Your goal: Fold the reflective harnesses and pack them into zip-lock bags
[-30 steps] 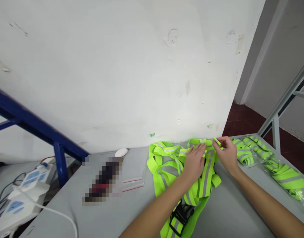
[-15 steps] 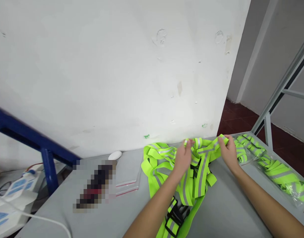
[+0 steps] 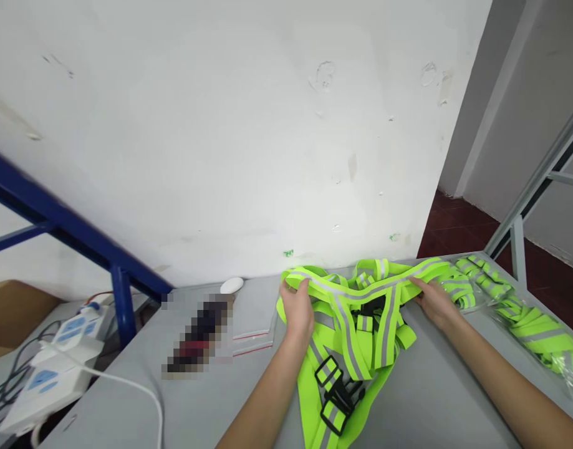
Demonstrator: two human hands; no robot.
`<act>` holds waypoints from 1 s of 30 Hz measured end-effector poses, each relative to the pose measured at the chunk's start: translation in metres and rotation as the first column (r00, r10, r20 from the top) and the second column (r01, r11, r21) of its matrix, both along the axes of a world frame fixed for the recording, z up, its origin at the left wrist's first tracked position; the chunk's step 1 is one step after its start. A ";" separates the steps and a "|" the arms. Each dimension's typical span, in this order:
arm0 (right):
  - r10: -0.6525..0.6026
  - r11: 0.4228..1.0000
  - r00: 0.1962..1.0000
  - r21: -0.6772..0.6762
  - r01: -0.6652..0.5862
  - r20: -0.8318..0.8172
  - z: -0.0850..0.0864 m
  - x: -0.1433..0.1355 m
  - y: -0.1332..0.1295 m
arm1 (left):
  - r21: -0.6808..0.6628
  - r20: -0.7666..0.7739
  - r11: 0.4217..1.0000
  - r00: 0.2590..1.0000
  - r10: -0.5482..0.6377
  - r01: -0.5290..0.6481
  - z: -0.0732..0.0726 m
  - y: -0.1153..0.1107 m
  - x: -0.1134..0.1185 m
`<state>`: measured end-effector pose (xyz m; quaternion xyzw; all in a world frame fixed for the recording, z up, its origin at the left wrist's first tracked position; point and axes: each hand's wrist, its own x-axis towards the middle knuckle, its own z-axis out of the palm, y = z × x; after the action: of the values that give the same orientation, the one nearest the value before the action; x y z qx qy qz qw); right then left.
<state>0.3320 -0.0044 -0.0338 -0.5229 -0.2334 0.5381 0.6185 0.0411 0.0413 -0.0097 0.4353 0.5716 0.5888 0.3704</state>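
Note:
A neon-yellow reflective strap vest point(image 3: 345, 318) with grey stripes lies loosely heaped on the grey table, against the wall. My left hand point(image 3: 298, 308) grips its upper band at the left, thumb over the strap. Farther right, my right hand point(image 3: 433, 302) holds the same band between thumb and fingers. Between the hands the band is spread in a shallow curve, and two straps run down from it. Black plastic buckles point(image 3: 337, 396) lie on the lower straps, nearer to me. Part of the heap is hidden behind the band.
Clear bags with folded neon straps point(image 3: 536, 327) lie along the right edge. Flat zip bags point(image 3: 253, 318), a white oval object point(image 3: 232, 285) and a blurred-out item point(image 3: 197, 340) are left. Power strips point(image 3: 57, 368), a white cable point(image 3: 146, 390) and a blue frame point(image 3: 122, 299) stand farther left.
My left hand has moved left along the upper band, so my hands are wider apart and the band is spread out between them. The view has shifted slightly left.

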 end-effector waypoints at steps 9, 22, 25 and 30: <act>-0.020 0.999 0.998 0.034 0.018 0.055 -0.006 -0.006 -0.003 | -0.166 -0.855 0.706 0.256 -0.451 0.689 0.033 -0.008 0.006; 0.151 0.969 0.988 0.203 -0.139 -0.043 0.030 -0.013 -0.016 | -0.504 -0.769 0.624 0.020 -0.639 0.597 0.038 0.019 0.002; 0.174 0.962 0.984 0.219 -0.162 -0.036 0.032 -0.014 -0.019 | -0.516 -0.765 0.621 0.008 -0.644 0.589 0.045 0.022 0.001; 0.183 0.952 0.983 0.252 -0.172 -0.022 0.037 -0.008 -0.015 | -0.441 -0.822 0.654 0.017 -0.570 0.615 0.071 0.019 -0.007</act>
<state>0.3236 -0.0197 0.0034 -0.4057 -0.3313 0.5696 0.6335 0.0341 0.0608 0.0611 0.8875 0.4241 0.0316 0.1773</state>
